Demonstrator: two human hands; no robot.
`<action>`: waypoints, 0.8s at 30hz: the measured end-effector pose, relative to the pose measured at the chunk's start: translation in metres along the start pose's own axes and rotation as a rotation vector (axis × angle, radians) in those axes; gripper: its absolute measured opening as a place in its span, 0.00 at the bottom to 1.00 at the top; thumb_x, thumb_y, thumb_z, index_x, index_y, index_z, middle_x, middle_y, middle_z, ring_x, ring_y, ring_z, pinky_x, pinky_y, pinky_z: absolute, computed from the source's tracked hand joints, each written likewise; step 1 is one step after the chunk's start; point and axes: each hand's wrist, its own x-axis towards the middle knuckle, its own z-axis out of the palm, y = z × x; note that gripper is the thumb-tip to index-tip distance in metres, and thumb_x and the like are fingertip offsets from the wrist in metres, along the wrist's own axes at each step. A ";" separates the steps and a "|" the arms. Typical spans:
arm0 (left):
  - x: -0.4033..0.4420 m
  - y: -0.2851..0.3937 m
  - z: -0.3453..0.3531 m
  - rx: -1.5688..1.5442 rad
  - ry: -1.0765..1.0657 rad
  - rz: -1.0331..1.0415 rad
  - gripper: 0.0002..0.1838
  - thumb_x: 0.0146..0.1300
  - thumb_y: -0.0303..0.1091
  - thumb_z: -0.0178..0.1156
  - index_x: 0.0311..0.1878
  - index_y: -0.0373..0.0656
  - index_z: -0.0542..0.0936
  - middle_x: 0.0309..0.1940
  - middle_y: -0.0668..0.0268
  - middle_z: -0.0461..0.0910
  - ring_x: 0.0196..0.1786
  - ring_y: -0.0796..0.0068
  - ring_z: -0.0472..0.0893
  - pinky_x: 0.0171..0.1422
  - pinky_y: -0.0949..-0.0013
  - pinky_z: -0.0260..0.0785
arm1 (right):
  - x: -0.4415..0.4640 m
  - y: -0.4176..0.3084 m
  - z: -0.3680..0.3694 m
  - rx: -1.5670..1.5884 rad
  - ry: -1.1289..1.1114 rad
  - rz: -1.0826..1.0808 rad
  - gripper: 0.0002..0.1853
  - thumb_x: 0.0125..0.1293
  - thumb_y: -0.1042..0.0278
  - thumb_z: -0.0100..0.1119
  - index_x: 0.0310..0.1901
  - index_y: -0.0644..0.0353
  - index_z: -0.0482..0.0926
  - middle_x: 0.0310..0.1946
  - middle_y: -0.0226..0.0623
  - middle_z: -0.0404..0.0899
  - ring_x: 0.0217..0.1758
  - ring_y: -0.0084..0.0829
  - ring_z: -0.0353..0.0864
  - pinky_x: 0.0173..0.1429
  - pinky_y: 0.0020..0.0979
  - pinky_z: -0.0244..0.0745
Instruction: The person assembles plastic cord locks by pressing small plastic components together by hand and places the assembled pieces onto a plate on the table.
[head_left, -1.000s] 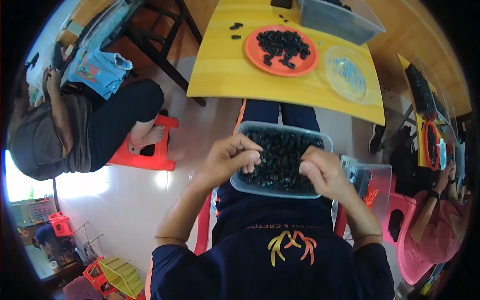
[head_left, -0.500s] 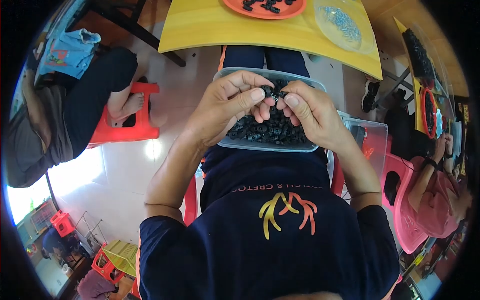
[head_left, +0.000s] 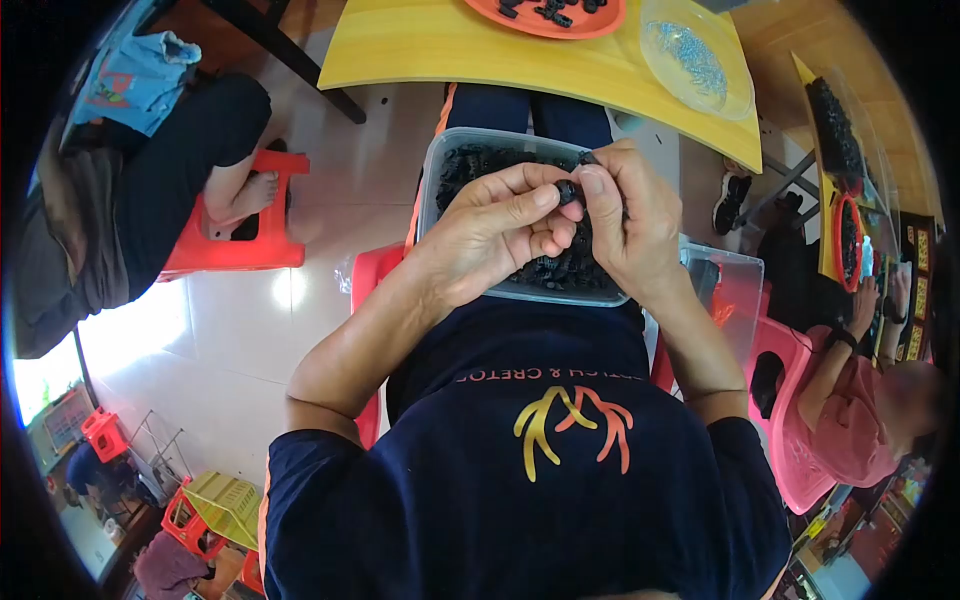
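Observation:
My left hand [head_left: 500, 220] pinches a small, rounded black plastic part [head_left: 567, 192] between thumb and forefinger, its other fingers curled. Close against it, my right hand [head_left: 635, 210] is closed, with thumb and forefinger pressed together. A second small black plastic piece [head_left: 588, 158] shows at those right fingertips; its exact shape is partly hidden. Both hands are above a clear plastic tub [head_left: 432, 180] on my lap. Many loose black plastic parts [head_left: 480, 160] fill the tub, partly covered by my hands.
Ahead stands a yellow table [head_left: 400, 55] with a red plate [head_left: 600, 25] of black parts and a clear bowl [head_left: 742, 90] of small silvery pieces. A red stool [head_left: 240, 245] and a seated person are at left. Another person sits at right on a pink chair [head_left: 790, 400].
My hands have shifted slightly right and down. A small metal spring seen between the black pieces earlier is no longer visible. The tub shows more of its left side.

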 end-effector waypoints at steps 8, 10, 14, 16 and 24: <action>-0.006 0.004 -0.001 0.162 0.064 0.115 0.12 0.72 0.33 0.57 0.55 0.44 0.77 0.40 0.66 0.79 0.37 0.78 0.75 0.42 0.76 0.67 | 0.000 0.000 -0.023 0.253 -0.327 0.270 0.13 0.75 0.65 0.50 0.37 0.66 0.75 0.24 0.39 0.73 0.25 0.33 0.76 0.31 0.31 0.72; -0.009 0.002 -0.002 0.199 0.050 0.124 0.11 0.72 0.33 0.58 0.54 0.43 0.78 0.39 0.67 0.78 0.37 0.79 0.74 0.42 0.76 0.67 | -0.002 0.000 -0.025 0.255 -0.392 0.263 0.13 0.75 0.65 0.50 0.36 0.66 0.75 0.24 0.39 0.73 0.25 0.33 0.76 0.32 0.31 0.72; -0.010 0.005 0.000 0.253 0.064 0.109 0.11 0.71 0.32 0.59 0.54 0.40 0.78 0.36 0.67 0.78 0.36 0.79 0.74 0.41 0.75 0.67 | 0.000 -0.003 -0.025 0.264 -0.423 0.238 0.13 0.75 0.65 0.50 0.35 0.66 0.75 0.24 0.39 0.73 0.26 0.34 0.76 0.33 0.32 0.72; -0.011 0.005 0.001 0.266 0.087 0.100 0.11 0.70 0.31 0.59 0.53 0.39 0.78 0.35 0.67 0.77 0.35 0.78 0.74 0.41 0.74 0.67 | 0.000 -0.003 -0.024 0.268 -0.419 0.231 0.13 0.75 0.66 0.50 0.34 0.66 0.75 0.24 0.39 0.73 0.26 0.34 0.76 0.33 0.32 0.72; -0.011 0.004 -0.001 0.338 0.087 0.123 0.10 0.70 0.31 0.60 0.51 0.38 0.79 0.35 0.66 0.78 0.35 0.78 0.75 0.41 0.74 0.68 | 0.000 -0.001 -0.026 0.238 -0.486 0.251 0.13 0.75 0.66 0.50 0.34 0.66 0.75 0.24 0.38 0.73 0.26 0.32 0.76 0.33 0.31 0.72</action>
